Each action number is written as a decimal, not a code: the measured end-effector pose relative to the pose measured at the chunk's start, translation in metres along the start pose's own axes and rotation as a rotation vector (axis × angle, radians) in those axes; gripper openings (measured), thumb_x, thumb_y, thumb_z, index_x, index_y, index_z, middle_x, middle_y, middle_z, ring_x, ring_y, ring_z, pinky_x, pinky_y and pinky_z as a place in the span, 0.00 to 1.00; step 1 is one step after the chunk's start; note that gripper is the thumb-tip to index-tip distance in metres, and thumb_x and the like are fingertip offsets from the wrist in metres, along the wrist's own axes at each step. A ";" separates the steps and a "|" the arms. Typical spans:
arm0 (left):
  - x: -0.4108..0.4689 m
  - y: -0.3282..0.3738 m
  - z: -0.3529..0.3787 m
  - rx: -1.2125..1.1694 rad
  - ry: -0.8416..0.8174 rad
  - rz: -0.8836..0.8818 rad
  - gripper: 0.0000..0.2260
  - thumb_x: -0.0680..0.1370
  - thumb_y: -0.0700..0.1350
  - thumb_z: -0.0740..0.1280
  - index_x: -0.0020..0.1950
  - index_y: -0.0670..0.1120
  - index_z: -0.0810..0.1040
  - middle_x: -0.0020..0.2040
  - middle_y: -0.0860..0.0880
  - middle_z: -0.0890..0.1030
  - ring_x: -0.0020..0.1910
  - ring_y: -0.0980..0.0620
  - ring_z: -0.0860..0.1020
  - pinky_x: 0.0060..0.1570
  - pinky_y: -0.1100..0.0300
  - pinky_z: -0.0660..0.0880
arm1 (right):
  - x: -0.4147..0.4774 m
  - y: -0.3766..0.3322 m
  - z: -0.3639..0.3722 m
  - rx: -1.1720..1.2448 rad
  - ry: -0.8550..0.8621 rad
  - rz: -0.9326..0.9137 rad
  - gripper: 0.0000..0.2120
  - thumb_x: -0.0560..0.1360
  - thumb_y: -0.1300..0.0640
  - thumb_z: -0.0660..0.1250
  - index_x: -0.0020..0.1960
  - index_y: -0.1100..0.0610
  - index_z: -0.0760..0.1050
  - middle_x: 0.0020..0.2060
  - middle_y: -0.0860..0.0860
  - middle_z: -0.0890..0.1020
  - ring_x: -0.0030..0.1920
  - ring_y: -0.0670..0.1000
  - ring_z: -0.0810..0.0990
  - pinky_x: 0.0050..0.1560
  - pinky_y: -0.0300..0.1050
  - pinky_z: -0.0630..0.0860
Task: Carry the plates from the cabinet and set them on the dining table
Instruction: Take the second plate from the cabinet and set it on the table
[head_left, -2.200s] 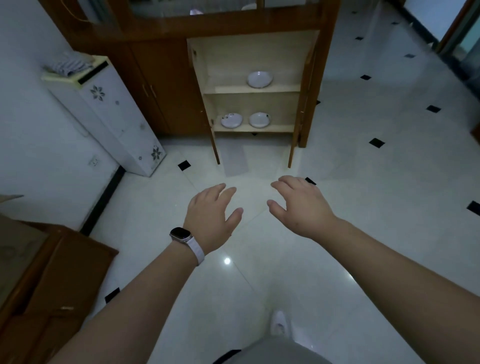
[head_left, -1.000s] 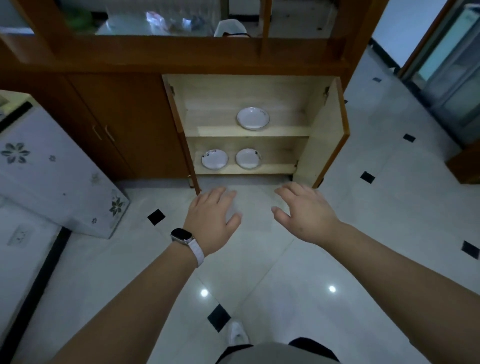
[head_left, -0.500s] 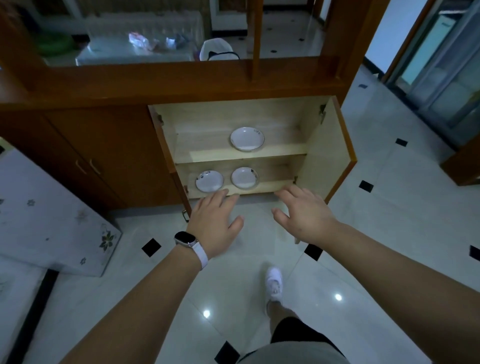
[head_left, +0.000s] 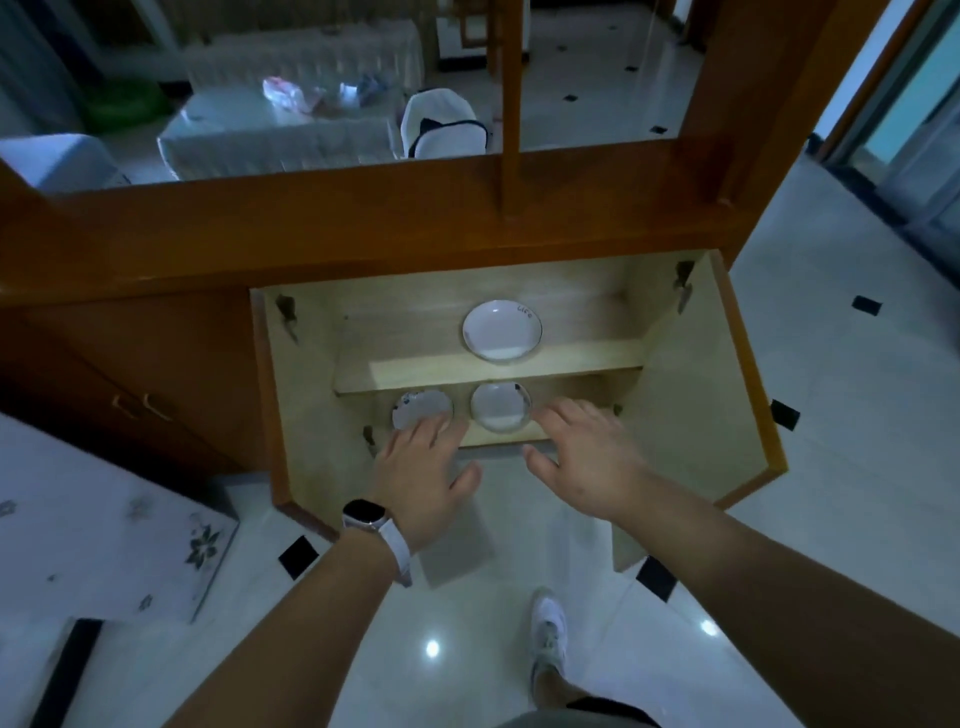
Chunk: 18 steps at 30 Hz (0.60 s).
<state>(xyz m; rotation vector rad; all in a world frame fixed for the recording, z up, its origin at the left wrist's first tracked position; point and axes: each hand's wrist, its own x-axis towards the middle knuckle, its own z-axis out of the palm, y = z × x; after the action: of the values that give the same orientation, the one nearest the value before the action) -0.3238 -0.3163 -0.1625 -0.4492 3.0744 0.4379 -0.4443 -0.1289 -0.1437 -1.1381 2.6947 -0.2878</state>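
head view, looking steeply down (close)

White plate (head_left: 502, 331) sits flat on the upper shelf (head_left: 405, 371) of the cabinet (head_left: 680, 395); below, patterned plate (head_left: 421, 409) and plain plate (head_left: 500, 414) lie side by side.

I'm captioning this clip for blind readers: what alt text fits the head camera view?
Two open hands reach toward an open wooden cabinet: the left hand, wearing a watch, hovers by the lower-left plate and the right hand by the lower-right plate. A third plate sits on the upper shelf.
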 end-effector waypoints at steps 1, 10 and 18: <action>0.017 0.002 -0.001 -0.005 0.001 -0.006 0.28 0.75 0.64 0.51 0.71 0.53 0.68 0.71 0.48 0.69 0.70 0.46 0.66 0.67 0.48 0.64 | 0.014 0.009 -0.002 0.005 -0.007 0.002 0.24 0.78 0.40 0.55 0.69 0.50 0.68 0.64 0.48 0.72 0.64 0.53 0.70 0.60 0.49 0.68; 0.129 0.007 0.001 -0.018 0.036 -0.034 0.28 0.76 0.63 0.52 0.72 0.52 0.67 0.72 0.48 0.70 0.70 0.47 0.66 0.66 0.47 0.63 | 0.118 0.059 -0.007 0.049 -0.004 0.037 0.31 0.72 0.37 0.47 0.66 0.51 0.71 0.62 0.48 0.74 0.62 0.53 0.71 0.60 0.51 0.69; 0.197 -0.039 0.063 -0.028 -0.107 -0.064 0.30 0.74 0.65 0.47 0.73 0.55 0.65 0.75 0.49 0.65 0.72 0.47 0.64 0.68 0.48 0.60 | 0.184 0.094 0.039 0.019 -0.037 0.137 0.23 0.77 0.40 0.55 0.66 0.50 0.70 0.64 0.47 0.73 0.64 0.52 0.71 0.59 0.47 0.67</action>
<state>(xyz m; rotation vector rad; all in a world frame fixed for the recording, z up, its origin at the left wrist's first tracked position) -0.5043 -0.3907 -0.2420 -0.5050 2.9454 0.4871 -0.6244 -0.2015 -0.2249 -0.9383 2.7151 -0.2664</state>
